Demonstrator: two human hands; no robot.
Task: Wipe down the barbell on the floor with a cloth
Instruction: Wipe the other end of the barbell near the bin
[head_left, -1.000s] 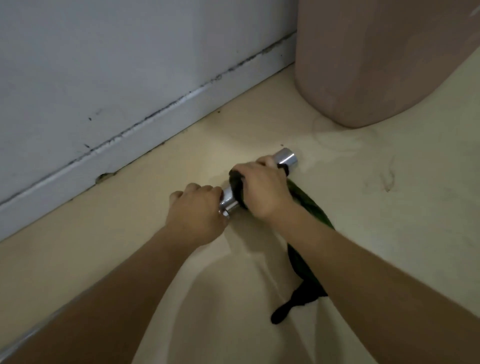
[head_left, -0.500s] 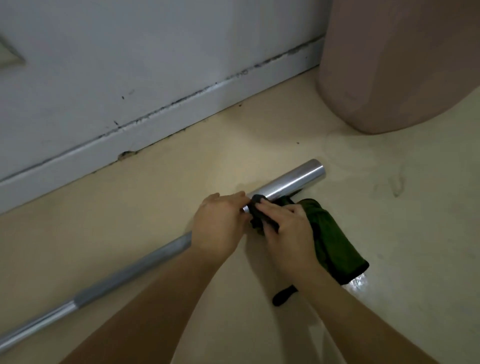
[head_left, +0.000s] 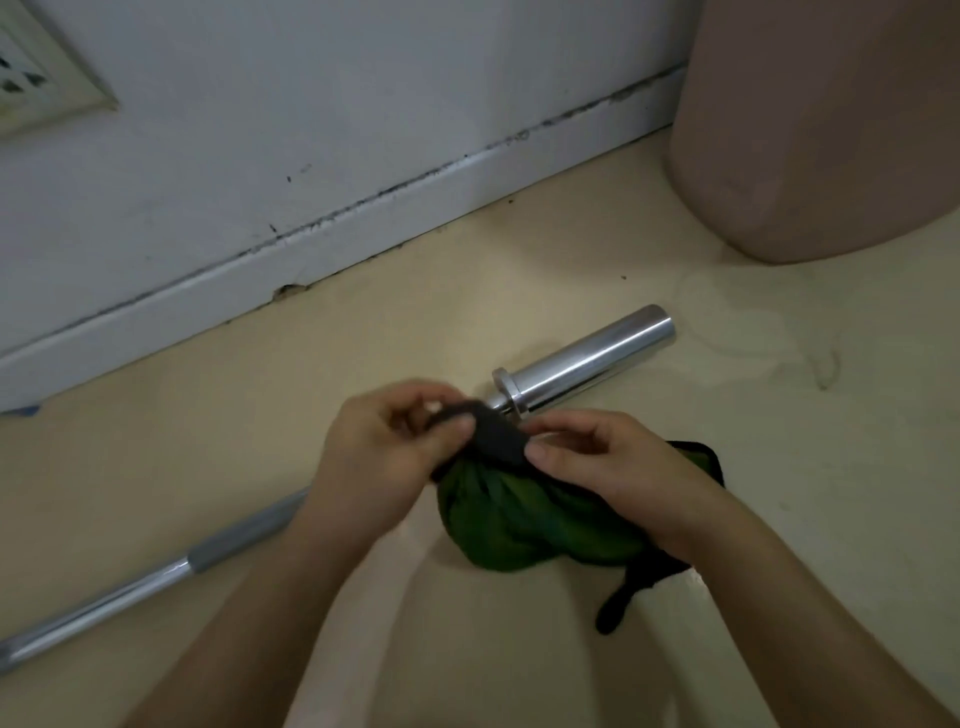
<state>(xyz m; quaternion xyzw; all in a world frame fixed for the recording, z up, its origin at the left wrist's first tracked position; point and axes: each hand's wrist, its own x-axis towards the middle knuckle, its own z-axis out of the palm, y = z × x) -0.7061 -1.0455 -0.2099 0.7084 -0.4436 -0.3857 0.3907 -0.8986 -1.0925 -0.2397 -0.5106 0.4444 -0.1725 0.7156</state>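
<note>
Barbell (head_left: 587, 358) lies on the floor (head_left: 805, 493), long axis lower left to upper right, just beyond both hands. Left hand (head_left: 384, 457) and right hand (head_left: 618, 473) each pinch the cloth (head_left: 519, 519) near the collar (head_left: 506, 389).

You look to be in a room at home: a cream floor (head_left: 156, 441), a scuffed white skirting board (head_left: 363, 223) under a painted wall (head_left: 311, 104), and a socket (head_left: 41, 67) at far left. A pink tub (head_left: 831, 130) stands far right, and a barbell (head_left: 587, 358) lies on the floor.

no legible text, no labels, no brands — nothing readable anywhere
</note>
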